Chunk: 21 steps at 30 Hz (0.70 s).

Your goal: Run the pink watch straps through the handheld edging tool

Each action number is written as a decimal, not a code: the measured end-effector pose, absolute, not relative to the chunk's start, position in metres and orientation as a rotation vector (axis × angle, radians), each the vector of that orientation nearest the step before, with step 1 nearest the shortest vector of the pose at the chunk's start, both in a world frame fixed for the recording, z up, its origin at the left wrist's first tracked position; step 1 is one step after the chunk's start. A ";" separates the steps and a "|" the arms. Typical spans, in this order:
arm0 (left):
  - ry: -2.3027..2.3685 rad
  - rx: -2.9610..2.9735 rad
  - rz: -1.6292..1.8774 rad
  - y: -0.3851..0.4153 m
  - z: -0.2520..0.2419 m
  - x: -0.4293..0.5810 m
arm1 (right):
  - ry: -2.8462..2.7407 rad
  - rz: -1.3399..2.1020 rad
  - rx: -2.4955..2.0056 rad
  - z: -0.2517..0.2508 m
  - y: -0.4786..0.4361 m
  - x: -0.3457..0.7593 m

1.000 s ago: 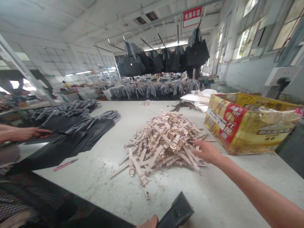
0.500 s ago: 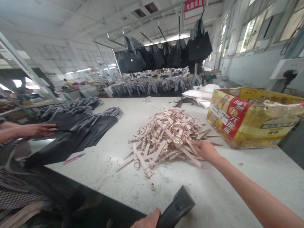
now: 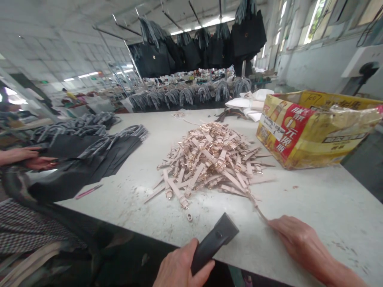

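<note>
My left hand is wrapped round a dark strap piece with a small round stud near its squared end, over the table's front edge. To the right, my right hand pinches the end of a thin beige strap, whose other end reaches the lower right of the pile. The pile of beige straps with gold-coloured buckles lies mid-table. A small beige loop sits by itself in front of the pile.
A yellow and red carton stands at the right. At the left, another person's hands are at black bag pieces, near a pink pen-like tool. White bundles lie at the back. Black bags hang beyond.
My right hand has drawn back from the pile towards the lower right, pulling a strap. My left hand shows more, still round the dark piece. The other person's hands moved left; the view tilted down.
</note>
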<state>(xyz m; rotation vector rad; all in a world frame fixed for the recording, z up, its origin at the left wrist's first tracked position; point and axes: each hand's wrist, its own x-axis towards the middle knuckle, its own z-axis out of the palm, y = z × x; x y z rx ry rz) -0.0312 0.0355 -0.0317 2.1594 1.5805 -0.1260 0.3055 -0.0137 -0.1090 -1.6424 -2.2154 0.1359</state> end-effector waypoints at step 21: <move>1.468 2.324 -0.158 0.053 -0.015 -0.009 | -1.835 0.349 -1.685 -0.115 0.008 0.263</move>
